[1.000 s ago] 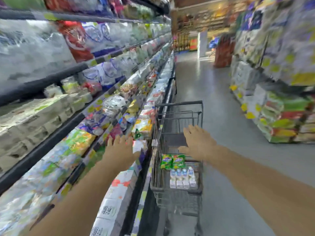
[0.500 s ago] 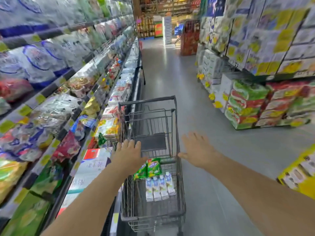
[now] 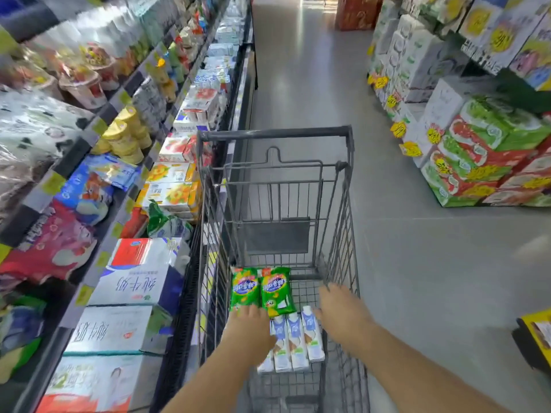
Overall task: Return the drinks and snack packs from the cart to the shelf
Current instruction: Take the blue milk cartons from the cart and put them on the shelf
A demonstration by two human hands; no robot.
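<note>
Snack packs (image 3: pixel 262 289) lie beside milk cartons (image 3: pixel 293 341) in the cart (image 3: pixel 274 134); left hand (image 3: pixel 249 332) and right hand (image 3: pixel 343 314) reach in, fingers spread, grasping nothing.

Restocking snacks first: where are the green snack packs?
Head view: the green snack packs lie in the cart, left of centre, just beyond the white drink cartons.

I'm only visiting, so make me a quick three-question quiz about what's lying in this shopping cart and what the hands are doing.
1. True or false: the two green snack packs lie side by side in the cart.
2. Which hand reaches over the near end of a green pack? A) left hand B) right hand
3. Fill in: the white drink cartons lie ____ to the person than the green packs.

Key: 1 true; 2 A; 3 nearer.
</note>
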